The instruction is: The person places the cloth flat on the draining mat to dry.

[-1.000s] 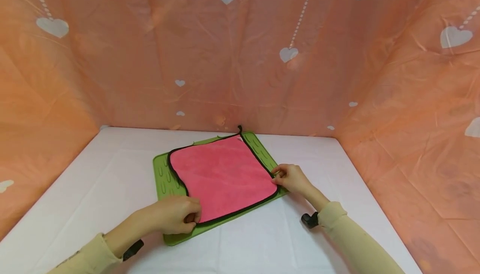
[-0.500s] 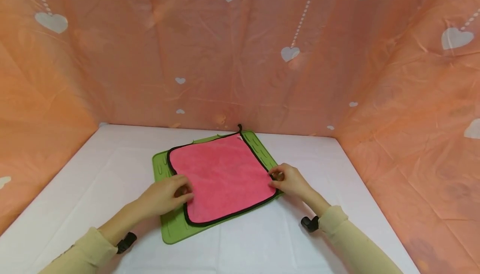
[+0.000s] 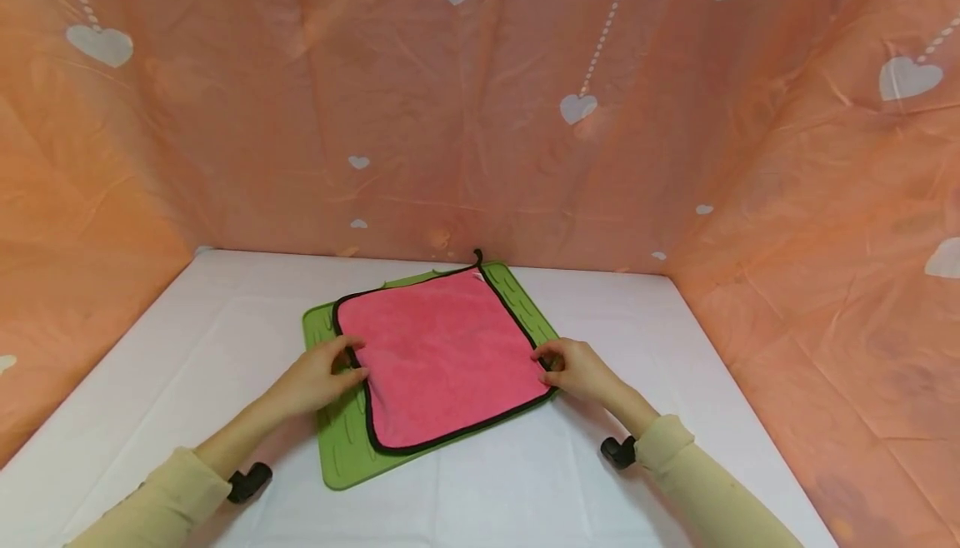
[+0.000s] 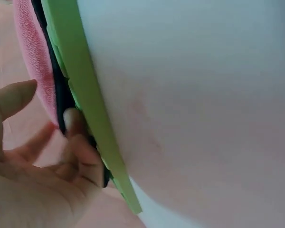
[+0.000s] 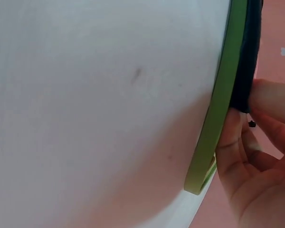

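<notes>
In the head view, a pink cleaning cloth (image 3: 442,356) with black trim and a hanging loop lies spread on a green ridged mat (image 3: 341,440). At the cloth's left edge, my left hand (image 3: 311,379) rests with thumb and fingers spread apart. The left wrist view shows bent fingers touching the black trim (image 4: 61,90), with the thumb clear of them. My right hand (image 3: 577,371) is at the near right corner. Its thumb and a finger sit on either side of the trim (image 5: 247,61) in the right wrist view, pinching it. Fingertip contact is partly hidden.
A white-covered table (image 3: 240,323) carries the mat. Orange curtains (image 3: 465,156) with white hearts stand behind it and on both sides. Black wrist devices (image 3: 250,483) hang below the sleeves.
My left hand has let go of the near left corner and moved up along the cloth's left edge. That edge now lies straighter. The right hand has barely shifted.
</notes>
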Action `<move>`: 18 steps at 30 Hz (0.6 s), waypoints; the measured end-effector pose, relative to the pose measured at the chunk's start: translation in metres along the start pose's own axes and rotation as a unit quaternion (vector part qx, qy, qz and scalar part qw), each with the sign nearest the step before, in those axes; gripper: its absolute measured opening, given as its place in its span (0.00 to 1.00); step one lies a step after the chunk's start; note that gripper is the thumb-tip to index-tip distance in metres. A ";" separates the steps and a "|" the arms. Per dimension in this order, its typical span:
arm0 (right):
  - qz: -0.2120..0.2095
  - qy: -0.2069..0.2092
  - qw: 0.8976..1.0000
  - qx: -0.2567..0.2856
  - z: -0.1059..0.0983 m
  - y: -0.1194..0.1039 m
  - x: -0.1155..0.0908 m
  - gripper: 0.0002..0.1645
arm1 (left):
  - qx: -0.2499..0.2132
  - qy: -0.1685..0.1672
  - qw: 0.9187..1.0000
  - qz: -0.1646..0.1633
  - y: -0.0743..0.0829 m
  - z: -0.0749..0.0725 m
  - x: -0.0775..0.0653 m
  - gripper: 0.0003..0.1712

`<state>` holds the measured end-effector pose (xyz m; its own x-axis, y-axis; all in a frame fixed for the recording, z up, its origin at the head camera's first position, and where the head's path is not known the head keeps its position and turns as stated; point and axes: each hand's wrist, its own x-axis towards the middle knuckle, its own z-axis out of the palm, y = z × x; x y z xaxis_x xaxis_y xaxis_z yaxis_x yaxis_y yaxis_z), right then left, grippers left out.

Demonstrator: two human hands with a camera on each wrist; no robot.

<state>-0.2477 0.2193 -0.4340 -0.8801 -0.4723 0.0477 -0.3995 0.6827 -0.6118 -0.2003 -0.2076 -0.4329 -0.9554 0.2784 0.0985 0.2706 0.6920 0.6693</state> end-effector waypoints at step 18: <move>0.007 0.037 0.999 -0.005 0.002 0.002 -0.003 0.15 | -0.012 -0.045 0.999 0.009 0.006 0.002 -0.008 0.17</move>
<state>-0.2455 0.2207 -0.4367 -0.9021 -0.4205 0.0969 -0.3890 0.6950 -0.6048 -0.1909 -0.2046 -0.4312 -0.9355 0.3506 0.0440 0.2837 0.6709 0.6851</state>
